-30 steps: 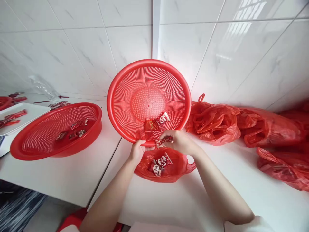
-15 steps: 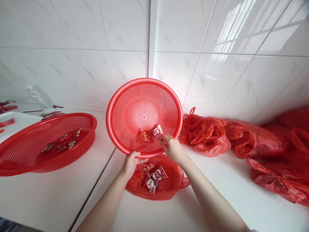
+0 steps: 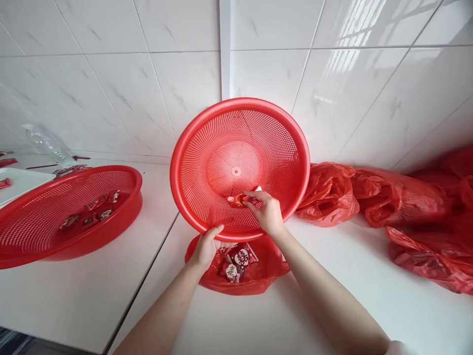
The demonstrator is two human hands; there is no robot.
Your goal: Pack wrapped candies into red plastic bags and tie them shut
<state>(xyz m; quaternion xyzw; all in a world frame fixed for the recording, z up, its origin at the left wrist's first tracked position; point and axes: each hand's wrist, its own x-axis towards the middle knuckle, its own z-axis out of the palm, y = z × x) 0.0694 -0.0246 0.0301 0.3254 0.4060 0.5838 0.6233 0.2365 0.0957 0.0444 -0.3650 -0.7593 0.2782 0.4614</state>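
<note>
A red mesh plastic basket [image 3: 236, 103] is held tilted, its opening facing me. My left hand [image 3: 207, 249] grips its lower rim, thumb over the edge and fingers underneath. Inside the basket, my right hand [image 3: 269, 212] pinches a small red wrapped candy [image 3: 238, 199] between thumb and fingers. A bit of another white-tipped wrapper shows behind those fingers, mostly hidden. Under the basket lies an opened red plastic bag [image 3: 254, 286], with several wrapped candies [image 3: 242, 256] in it, partly covered by the rim and my left hand.
On the left stands a second red basket [image 3: 107, 241] with several wrapped candies. Behind it are a white tray [image 3: 25, 182] and a clear plastic bottle [image 3: 48, 145]. Several red plastic bags [image 3: 328, 197] line the right side by the tiled wall [image 3: 266, 74].
My right hand has moved further into the basket and closed on the red candy. The basket appears larger and more tilted up, covering more of the bag's contents. The view has shifted slightly.
</note>
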